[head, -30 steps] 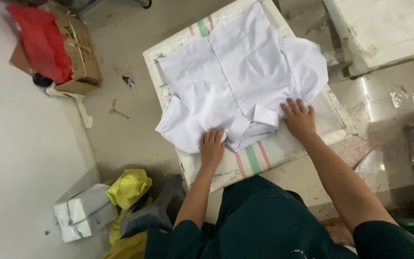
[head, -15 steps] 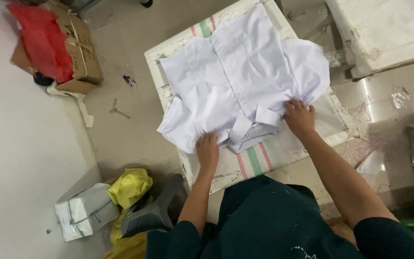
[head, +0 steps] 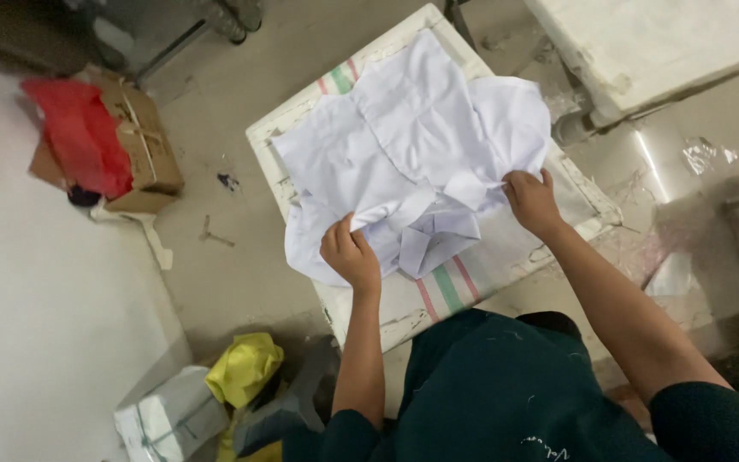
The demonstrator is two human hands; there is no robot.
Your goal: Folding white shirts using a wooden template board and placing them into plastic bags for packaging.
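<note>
A white shirt (head: 412,162) lies spread, back up, on a small white table (head: 301,128) padded with a striped cloth (head: 446,287), its collar (head: 438,235) turned toward the person at the near edge. The left hand (head: 352,255) is curled closed on the fabric at the near left shoulder, fingers tucked into a pinch of cloth beside the collar. The right hand (head: 532,201) is closed on the opposite shoulder, where the right sleeve (head: 511,120) bunches up in loose folds. Both hands grip the garment at once, on either side of the collar, so the step in hand looks like squaring up the shoulders for a fold. The cloth between the hands is rumpled and the collar sits crooked, so the next move seems to call for an even pull from both grips, with the crumpled sleeve drawn flat so that it does not get trapped under the body. On the floor to the left sit a cardboard box (head: 143,145) with a red cloth (head: 83,137) draped on it, and nearer, a yellow bag (head: 245,368) beside a tied white bundle (head: 168,419).
</note>
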